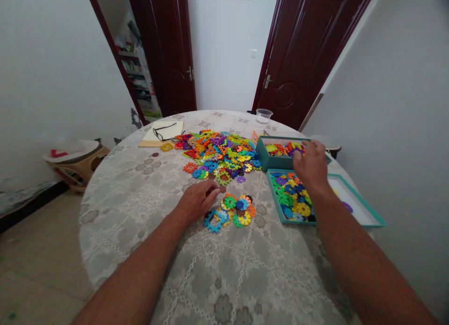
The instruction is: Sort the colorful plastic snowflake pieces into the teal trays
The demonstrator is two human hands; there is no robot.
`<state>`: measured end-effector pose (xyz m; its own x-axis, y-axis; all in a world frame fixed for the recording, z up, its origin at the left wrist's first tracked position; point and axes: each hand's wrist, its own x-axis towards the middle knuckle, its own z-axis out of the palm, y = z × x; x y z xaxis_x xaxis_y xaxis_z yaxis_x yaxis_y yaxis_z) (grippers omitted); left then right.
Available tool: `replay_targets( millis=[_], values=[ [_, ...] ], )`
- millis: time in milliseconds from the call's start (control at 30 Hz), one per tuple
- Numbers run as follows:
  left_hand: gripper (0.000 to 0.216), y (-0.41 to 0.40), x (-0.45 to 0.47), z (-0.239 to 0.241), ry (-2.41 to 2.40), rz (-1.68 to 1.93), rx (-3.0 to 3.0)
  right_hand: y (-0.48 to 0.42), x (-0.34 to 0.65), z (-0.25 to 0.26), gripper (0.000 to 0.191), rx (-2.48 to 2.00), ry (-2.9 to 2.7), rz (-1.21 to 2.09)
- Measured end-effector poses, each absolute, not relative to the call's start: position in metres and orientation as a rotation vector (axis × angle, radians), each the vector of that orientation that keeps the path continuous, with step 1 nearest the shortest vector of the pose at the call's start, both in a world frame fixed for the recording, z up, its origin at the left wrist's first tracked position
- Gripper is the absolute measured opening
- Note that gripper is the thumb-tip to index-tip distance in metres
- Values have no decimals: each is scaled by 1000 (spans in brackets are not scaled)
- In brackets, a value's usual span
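My left hand rests on the table with its fingers curled together, between the big heap of plastic pieces and a small pile. A brown disc is at its fingertips; whether they hold it is unclear. The small pile of notched plastic discs lies just right of this hand, with a blue square piece at its near left. My right hand is over the green box, its fingers bent down and drawn together. What they grip, if anything, is hidden. Colourful pieces lie inside that box.
Beyond my left hand spreads a large heap of mixed pieces. A shallow teal-edged tray of discs sits before the box, with another shallow tray to its right. Glasses lie on paper at left; a clear tub stands at the back.
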<state>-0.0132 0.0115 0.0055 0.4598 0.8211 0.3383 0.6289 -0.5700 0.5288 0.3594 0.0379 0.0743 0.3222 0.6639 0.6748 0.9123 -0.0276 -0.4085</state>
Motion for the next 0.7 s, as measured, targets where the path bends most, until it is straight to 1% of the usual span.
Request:
replay_targets(
  millis=[33,67,167,233,333,467,500,633,700],
  values=[
    [23,11,-12,6,1204,792,2393,31,350,71,36,-1717,-1535,-381],
    [23,10,-12,6,1175,768,2400,23,338,66,31,-1662,-1672,-314],
    [25,10,-11,5,1117,709,2426,-6,293,45,23,-1507,-2030,119],
    [27,11,-13,2,1118,689,2443,-26,262,30,25,-1389,-2124,330],
    [26,15,-16,-5,1189,674,2451,-54,226,14,33,-1192,-2286,498],
    [24,19,-18,-11,1224,680,2452,-76,197,8,45,-1164,-2506,466],
    [24,19,-17,-11,1220,687,2447,-78,192,7,43,-1196,-2529,435],
    [24,21,-16,-11,1227,740,2393,-77,183,2,25,-1252,-2573,296],
    [25,21,-15,-12,1230,753,2379,-74,183,-3,23,-1204,-2583,220]
  ],
)
